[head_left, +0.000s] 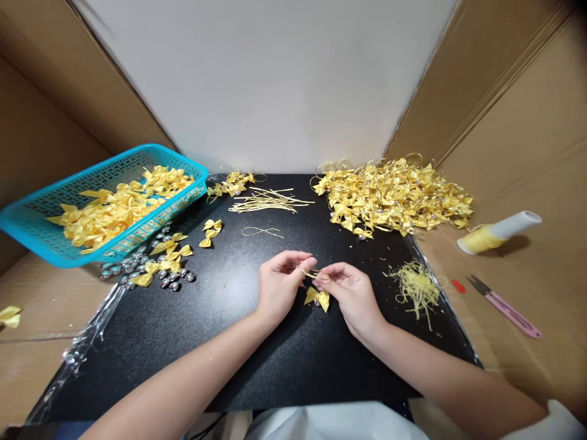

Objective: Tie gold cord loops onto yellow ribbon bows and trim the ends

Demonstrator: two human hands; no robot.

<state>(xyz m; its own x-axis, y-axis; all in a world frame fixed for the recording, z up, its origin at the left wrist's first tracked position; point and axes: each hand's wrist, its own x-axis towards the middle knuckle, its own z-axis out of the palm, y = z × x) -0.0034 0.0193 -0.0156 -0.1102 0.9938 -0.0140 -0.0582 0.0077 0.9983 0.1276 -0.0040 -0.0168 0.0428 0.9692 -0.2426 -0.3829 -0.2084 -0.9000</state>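
Note:
Both my hands meet over the middle of the black table. My left hand (280, 282) pinches a gold cord (308, 274) between thumb and fingertips. My right hand (351, 292) grips the same cord a little to the right, its fingertips pressed together. Just below the fingers, a yellow satin bow (317, 298) with a small silvery bell or bead at its centre hangs or lies; I cannot tell whether it touches the table. Part of the cord is hidden behind my fingers.
A blue basket (202, 173) of yellow bows stands left, with silver bells (132, 261) beside it. Cut cords (270, 200) lie at the back. Finished-looking bows (394, 195) are heaped back right. Thread scraps (418, 287), pink snips (509, 311) and a thread-wound tube (499, 232) are right.

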